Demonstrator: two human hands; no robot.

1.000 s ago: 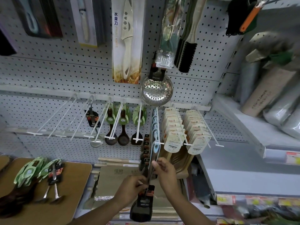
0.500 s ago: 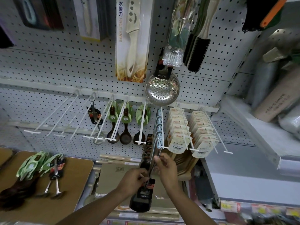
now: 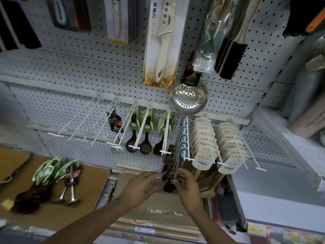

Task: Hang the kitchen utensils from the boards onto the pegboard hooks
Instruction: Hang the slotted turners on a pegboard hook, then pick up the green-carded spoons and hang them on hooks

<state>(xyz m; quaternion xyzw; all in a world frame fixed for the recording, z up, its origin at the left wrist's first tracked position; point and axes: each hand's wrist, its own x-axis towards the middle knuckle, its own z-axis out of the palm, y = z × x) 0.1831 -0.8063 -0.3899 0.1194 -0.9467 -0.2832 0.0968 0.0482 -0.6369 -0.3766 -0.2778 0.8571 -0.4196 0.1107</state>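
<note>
Two hands are working at lower centre: the right hand (image 3: 188,184) is pinching the black-carded utensil (image 3: 169,182), now raised toward the hook (image 3: 186,138), while the left hand (image 3: 142,185) is spreading open; hanging looks nearly finished.

White perforated wall panels (image 3: 73,67), white shelf (image 3: 290,148) at right holding rolled goods (image 3: 306,110), price-tag strip (image 3: 281,233) below, dim indoor light
</note>
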